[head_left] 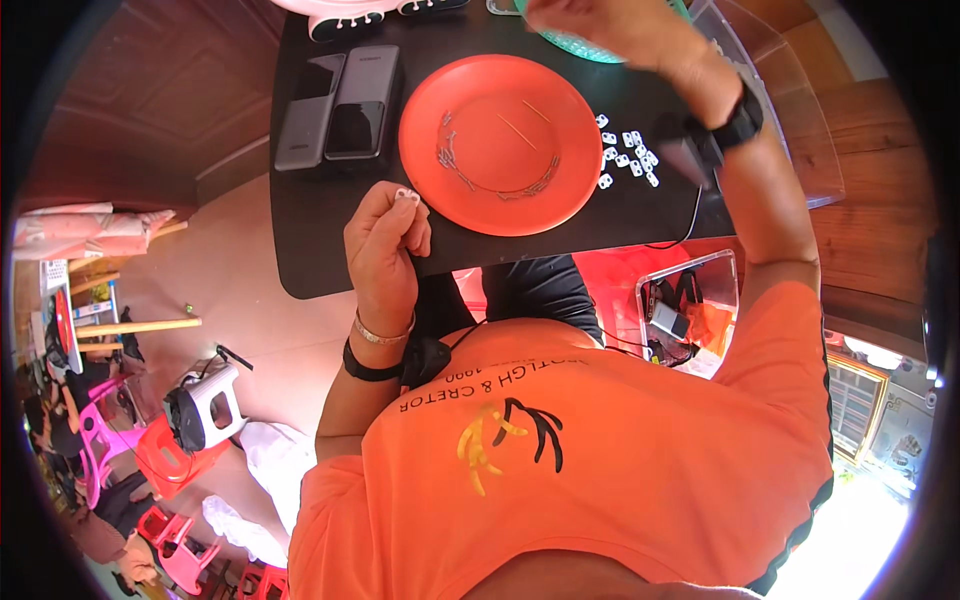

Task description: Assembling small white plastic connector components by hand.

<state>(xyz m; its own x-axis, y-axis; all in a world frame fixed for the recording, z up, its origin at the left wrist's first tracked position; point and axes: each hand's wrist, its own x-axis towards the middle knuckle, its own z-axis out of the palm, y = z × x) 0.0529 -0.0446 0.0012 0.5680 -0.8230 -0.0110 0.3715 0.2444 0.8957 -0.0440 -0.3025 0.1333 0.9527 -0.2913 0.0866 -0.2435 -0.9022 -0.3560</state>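
Observation:
My left hand [383,238] is closed at the table's near edge, left of the plate. Its thumb and fingertips pinch a small white piece with dark holes [406,195]. My right hand [622,32] reaches over a green woven basket [582,48] at the far side; it is blurred, so its fingers and anything in them are unclear. Between the hands stands a round orange-red plate [490,85]. On it lie many thin grey metal pins [455,172] in a curve and two thin gold-coloured sticks [516,130]. Several matching white pieces [640,155] are scattered right of the plate.
Two grey-black power-bank-like devices [361,105] lie on the black table [320,225], left of the plate. Pink-and-white footwear [345,20] sits at the far edge. Clear plastic panels [790,120] stand to the right. Below the table is a clear bin [680,320] with electronics.

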